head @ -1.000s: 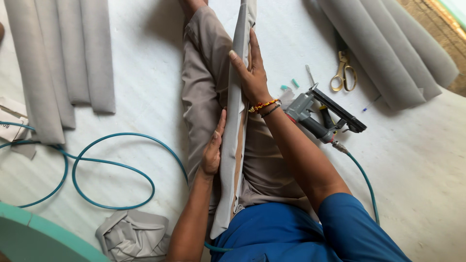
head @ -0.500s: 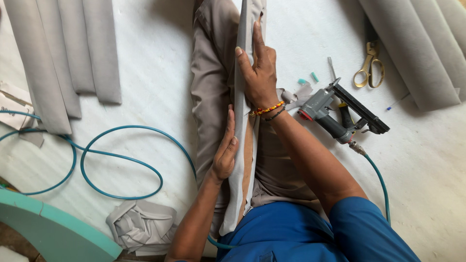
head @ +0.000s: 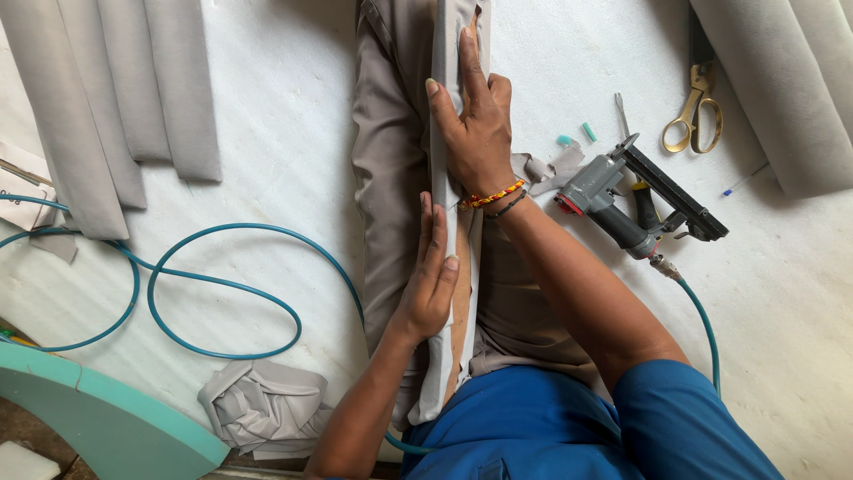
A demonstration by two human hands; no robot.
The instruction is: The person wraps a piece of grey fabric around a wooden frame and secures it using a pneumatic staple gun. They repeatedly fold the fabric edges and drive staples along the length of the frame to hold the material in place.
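Head view, one entry. We recorded a long narrow panel (head: 442, 293) wrapped in grey fabric, lying lengthwise along the person's outstretched leg. The left hand (head: 430, 277) lay flat against its left edge, fingers straight and pressed together, pinching nothing. The right hand (head: 477, 124) rested further up the panel, fingers spread over the fabric, thumb on the left edge; whether it gripped the cloth we could not tell. Beside the right forearm we noted a grey pneumatic stapler (head: 638, 203) on the white floor, its teal hose (head: 222, 286) looping away to the left. Gold-handled scissors (head: 694, 108) lay near upholstered grey panels (head: 133, 107). A crumpled fabric scrap (head: 262, 404) sat near a teal foam piece (head: 98, 413).
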